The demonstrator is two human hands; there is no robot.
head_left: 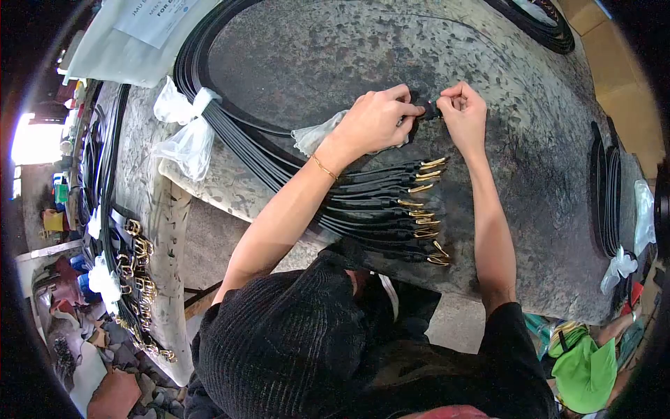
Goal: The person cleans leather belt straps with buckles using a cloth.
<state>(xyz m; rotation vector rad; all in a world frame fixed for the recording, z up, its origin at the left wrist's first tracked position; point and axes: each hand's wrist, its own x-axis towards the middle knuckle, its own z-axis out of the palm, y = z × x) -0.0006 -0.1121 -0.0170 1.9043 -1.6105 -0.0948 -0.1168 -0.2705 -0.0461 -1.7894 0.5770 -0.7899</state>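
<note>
Your left hand and right hand meet on a strap end mid-worktop. Just nearer you lies a fanned row of buckled belt ends. Their straps run left to a plastic-tied bundle. More belts lie at the right edge.

Roughly nine gold buckles line the near edge of the bench, one per black strap. Three coiled belt bundles lie on it: a left-edge bundle, a far-right-corner bundle and a right-edge bundle. Two white plastic ties show. Two hands, the left hand and the right hand, pinch one strap end.
</note>
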